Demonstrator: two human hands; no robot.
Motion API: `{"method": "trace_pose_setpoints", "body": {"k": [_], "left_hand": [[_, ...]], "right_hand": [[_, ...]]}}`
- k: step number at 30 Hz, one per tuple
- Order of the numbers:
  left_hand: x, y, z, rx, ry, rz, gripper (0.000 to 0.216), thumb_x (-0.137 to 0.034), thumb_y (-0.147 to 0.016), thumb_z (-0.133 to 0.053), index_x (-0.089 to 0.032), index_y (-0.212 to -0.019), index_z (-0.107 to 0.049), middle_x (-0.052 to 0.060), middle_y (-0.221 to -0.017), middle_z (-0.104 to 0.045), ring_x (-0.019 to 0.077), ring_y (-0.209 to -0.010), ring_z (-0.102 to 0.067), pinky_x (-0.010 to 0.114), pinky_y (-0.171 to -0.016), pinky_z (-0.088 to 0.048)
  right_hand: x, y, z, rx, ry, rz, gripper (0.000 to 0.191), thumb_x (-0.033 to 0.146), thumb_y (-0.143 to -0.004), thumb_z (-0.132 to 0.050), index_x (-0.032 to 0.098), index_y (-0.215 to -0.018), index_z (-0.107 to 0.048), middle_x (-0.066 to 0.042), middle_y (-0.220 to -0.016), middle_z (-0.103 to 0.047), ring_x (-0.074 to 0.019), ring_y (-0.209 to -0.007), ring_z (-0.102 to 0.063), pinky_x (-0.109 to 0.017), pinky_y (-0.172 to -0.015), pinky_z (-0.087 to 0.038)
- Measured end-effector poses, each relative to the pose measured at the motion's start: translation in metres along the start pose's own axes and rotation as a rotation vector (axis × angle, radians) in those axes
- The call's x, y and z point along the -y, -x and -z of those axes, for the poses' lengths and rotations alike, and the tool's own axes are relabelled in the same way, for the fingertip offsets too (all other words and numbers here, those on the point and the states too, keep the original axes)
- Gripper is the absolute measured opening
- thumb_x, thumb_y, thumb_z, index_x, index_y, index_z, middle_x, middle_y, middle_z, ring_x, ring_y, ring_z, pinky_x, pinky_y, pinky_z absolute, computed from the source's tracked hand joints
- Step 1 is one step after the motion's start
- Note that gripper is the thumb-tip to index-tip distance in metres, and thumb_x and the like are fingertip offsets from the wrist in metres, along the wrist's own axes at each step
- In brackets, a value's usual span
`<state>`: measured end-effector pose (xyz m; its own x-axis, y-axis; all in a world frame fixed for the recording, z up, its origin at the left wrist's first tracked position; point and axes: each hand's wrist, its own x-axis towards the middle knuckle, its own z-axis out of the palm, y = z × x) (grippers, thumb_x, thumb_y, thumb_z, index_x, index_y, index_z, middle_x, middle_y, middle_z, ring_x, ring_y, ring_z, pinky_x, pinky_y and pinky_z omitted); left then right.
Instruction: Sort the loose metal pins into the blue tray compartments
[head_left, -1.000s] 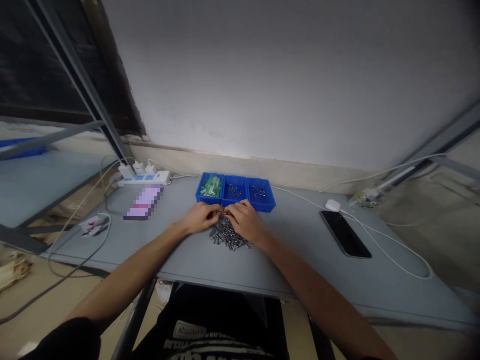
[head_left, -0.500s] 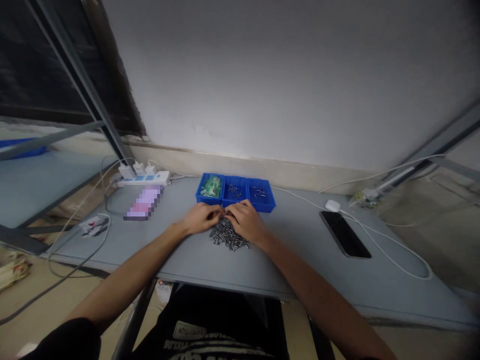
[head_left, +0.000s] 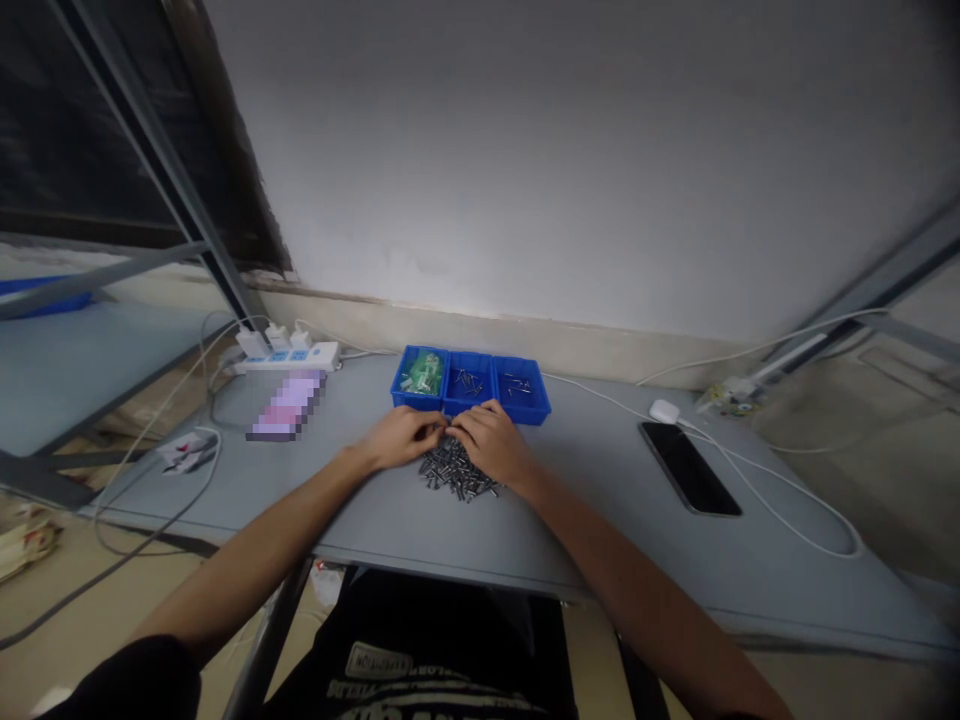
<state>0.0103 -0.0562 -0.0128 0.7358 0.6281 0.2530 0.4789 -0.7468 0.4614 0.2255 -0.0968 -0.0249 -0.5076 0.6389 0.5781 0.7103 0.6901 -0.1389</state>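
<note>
A pile of small metal screws (head_left: 457,472) lies on the grey table, just below my hands. My left hand (head_left: 405,437) is closed in a pinch at the pile's far left edge. Opposite it, my right hand (head_left: 489,440) is also pinched, its fingertips meeting those of the left. Whatever sits between the fingertips is too small to make out. Right behind the hands stand three joined blue bins: the left bin (head_left: 397,388) holds a green-and-white packet, while the middle bin (head_left: 456,402) and the right bin (head_left: 534,412) each hold a few screws.
On the left are a power strip (head_left: 324,357) with white plugs, a phone with a blurred screen (head_left: 289,405) and crumpled paper (head_left: 186,453). To the right lie a black phone (head_left: 690,468), a white charger (head_left: 664,412) and a looping white cable (head_left: 814,500). A wall rises behind the table.
The fingertips have drawn slightly closer together above the pile. Otherwise the hands, bins and screws look the same.
</note>
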Motion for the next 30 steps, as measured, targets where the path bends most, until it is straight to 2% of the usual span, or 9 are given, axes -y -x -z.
{"method": "trace_pose_setpoints", "body": {"k": [4, 8, 13, 17, 21, 27, 30], "left_hand": [[-0.0011, -0.0001, 0.0002, -0.003, 0.011, -0.003, 0.023, -0.028, -0.097, -0.049, -0.018, -0.099, -0.07, -0.002, -0.068, -0.062, 0.0116, -0.061, -0.053, 0.022, -0.063, -0.038], [-0.002, -0.0002, 0.0004, 0.004, -0.001, -0.007, 0.024, -0.029, -0.097, -0.049, -0.018, -0.097, -0.07, -0.002, -0.067, -0.062, 0.0115, -0.061, -0.054, 0.022, -0.064, -0.038], [-0.0007, -0.0001, -0.0008, 0.002, -0.007, -0.007, 0.022, -0.028, -0.096, -0.049, -0.018, -0.095, -0.069, -0.002, -0.069, -0.063, 0.0111, -0.06, -0.053, 0.022, -0.063, -0.038], [0.0006, -0.0001, -0.0013, 0.012, -0.006, -0.018, 0.022, -0.029, -0.097, -0.05, -0.019, -0.096, -0.069, -0.002, -0.068, -0.063, 0.0114, -0.061, -0.055, 0.022, -0.064, -0.039], [0.0007, -0.0001, -0.0011, 0.006, 0.002, -0.008, 0.022, -0.03, -0.096, -0.05, -0.018, -0.093, -0.068, -0.002, -0.068, -0.063, 0.0116, -0.06, -0.053, 0.022, -0.062, -0.038], [-0.0007, -0.0002, -0.001, 0.013, -0.006, -0.015, 0.024, -0.031, -0.098, -0.048, -0.018, -0.094, -0.068, -0.001, -0.068, -0.063, 0.0117, -0.061, -0.054, 0.022, -0.064, -0.038], [-0.0009, 0.0002, -0.0004, 0.016, 0.007, -0.004, 0.023, -0.031, -0.097, -0.049, -0.018, -0.093, -0.068, -0.002, -0.067, -0.063, 0.0117, -0.06, -0.053, 0.022, -0.063, -0.038]], "right_hand": [[0.0, 0.0001, -0.0003, -0.004, -0.025, -0.003, 0.015, 0.028, -0.103, -0.055, 0.019, -0.095, -0.063, -0.005, -0.088, -0.072, -0.0193, -0.084, -0.062, -0.035, -0.087, -0.037], [-0.0003, -0.0001, -0.001, -0.015, -0.005, -0.008, 0.024, 0.027, -0.105, -0.051, 0.019, -0.086, -0.063, -0.005, -0.084, -0.072, -0.0193, -0.083, -0.062, -0.036, -0.087, -0.036], [-0.0016, 0.0005, -0.001, -0.003, -0.028, -0.002, 0.015, 0.03, -0.102, -0.058, 0.019, -0.093, -0.063, -0.005, -0.085, -0.071, -0.0195, -0.082, -0.062, -0.036, -0.088, -0.037], [-0.0015, 0.0007, -0.0013, 0.009, -0.001, -0.009, 0.022, 0.027, -0.105, -0.053, 0.019, -0.087, -0.062, -0.005, -0.083, -0.072, -0.0194, -0.081, -0.062, -0.036, -0.089, -0.037], [-0.0001, 0.0003, -0.001, 0.02, -0.021, -0.016, 0.017, 0.033, -0.103, -0.057, 0.019, -0.096, -0.062, -0.005, -0.086, -0.071, -0.0196, -0.082, -0.062, -0.036, -0.089, -0.037], [0.0013, 0.0, -0.0004, 0.043, 0.038, -0.022, 0.024, 0.027, -0.107, -0.048, 0.019, -0.089, -0.062, -0.005, -0.084, -0.071, -0.0192, -0.082, -0.06, -0.036, -0.088, -0.036], [0.0005, 0.0005, 0.0002, 0.055, -0.007, -0.01, 0.013, 0.03, -0.103, -0.056, 0.019, -0.096, -0.061, -0.004, -0.088, -0.072, -0.0192, -0.084, -0.062, -0.036, -0.091, -0.036]]}}
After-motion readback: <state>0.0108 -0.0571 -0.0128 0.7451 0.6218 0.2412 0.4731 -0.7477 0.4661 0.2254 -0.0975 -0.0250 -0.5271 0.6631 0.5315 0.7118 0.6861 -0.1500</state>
